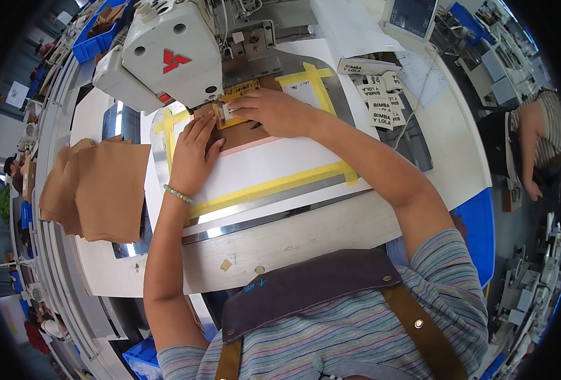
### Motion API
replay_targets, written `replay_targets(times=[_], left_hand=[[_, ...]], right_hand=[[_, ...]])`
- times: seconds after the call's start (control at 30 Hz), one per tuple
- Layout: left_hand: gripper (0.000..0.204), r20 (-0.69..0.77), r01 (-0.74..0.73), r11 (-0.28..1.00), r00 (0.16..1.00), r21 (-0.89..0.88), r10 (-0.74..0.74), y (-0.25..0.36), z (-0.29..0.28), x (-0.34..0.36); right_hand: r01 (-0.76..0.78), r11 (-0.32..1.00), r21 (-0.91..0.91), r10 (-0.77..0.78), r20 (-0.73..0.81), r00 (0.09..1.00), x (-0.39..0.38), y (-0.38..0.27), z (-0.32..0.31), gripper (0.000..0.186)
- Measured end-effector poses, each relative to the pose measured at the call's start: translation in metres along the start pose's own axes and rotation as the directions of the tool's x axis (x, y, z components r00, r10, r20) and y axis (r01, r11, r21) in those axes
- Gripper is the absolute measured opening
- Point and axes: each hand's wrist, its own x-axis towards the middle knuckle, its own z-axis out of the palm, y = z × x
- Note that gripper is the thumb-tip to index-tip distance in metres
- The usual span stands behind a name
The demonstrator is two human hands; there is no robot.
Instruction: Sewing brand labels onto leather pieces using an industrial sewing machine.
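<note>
Under the head of a white industrial sewing machine (166, 54) lies a brown flat panel (239, 136) with a pinkish front edge. My left hand (195, 152) lies flat on the panel's left side, fingers stretched toward a small yellow-edged frame (239, 90). From the right, my right hand (277, 114) reaches over the panel with bent fingers at a small whitish piece (225, 114) in that frame. A dark pointed tip (255, 125) shows beneath my right palm; its kind is hidden. The two hands' fingertips nearly meet near the needle area.
Brown panels (112, 190) are stacked at the left. White printed labels (381, 104) lie loose at the right beside a small box (369, 65). Yellow tape (274, 189) borders a white sheet on the metal plate. A screen (412, 16) stands back right; another person (533, 139) is further right.
</note>
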Motion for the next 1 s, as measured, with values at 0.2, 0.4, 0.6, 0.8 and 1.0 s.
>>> replay_targets(times=[0.2,0.4,0.6,0.8,1.0], left_hand=[[0.051,0.046,-0.015,0.999,0.999,0.030,0.013,-0.004,0.001,-0.004],[0.050,0.126,0.004,0.998,0.992,0.066,-0.012,0.003,-0.005,0.003],[0.050,0.146,-0.055,0.990,0.989,0.132,0.036,0.010,-0.005,0.000],[0.049,0.175,-0.064,0.986,0.984,0.155,0.036,0.007,-0.007,0.003],[0.050,0.177,-0.025,0.989,0.984,0.149,-0.002,0.006,-0.006,0.007]], right_hand=[[0.018,0.998,-0.063,-0.017,0.016,1.000,0.003,0.000,-0.003,0.059],[0.028,0.998,-0.052,-0.029,-0.007,1.000,0.003,0.003,-0.001,0.058],[0.046,0.999,-0.018,-0.047,-0.080,0.996,0.000,0.002,0.001,0.044],[0.053,0.999,-0.014,-0.053,-0.052,0.997,0.003,0.002,-0.002,0.046],[0.035,0.999,-0.039,-0.038,-0.066,0.997,0.009,0.008,0.001,0.044]])
